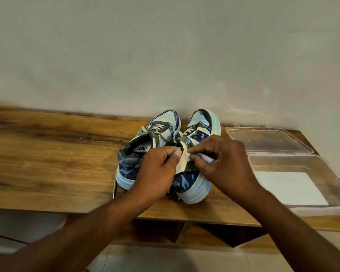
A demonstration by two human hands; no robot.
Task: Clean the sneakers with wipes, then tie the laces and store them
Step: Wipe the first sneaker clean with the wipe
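Observation:
Two blue-and-green patterned sneakers stand side by side on the wooden shelf top, toes toward the wall: the left sneaker and the right sneaker. Their pale laces hang loose. My left hand grips the tongue and collar of the right sneaker between thumb and fingers. My right hand pinches a crumpled white wipe and presses it against the inner collar of that same sneaker. Both hands cover most of the right sneaker's opening.
An open clear plastic box lies to the right of the sneakers, its lid folded back toward the wall. A stack of white wipes lies flat inside. The wall runs directly behind. Open cubbies sit below the shelf's front edge.

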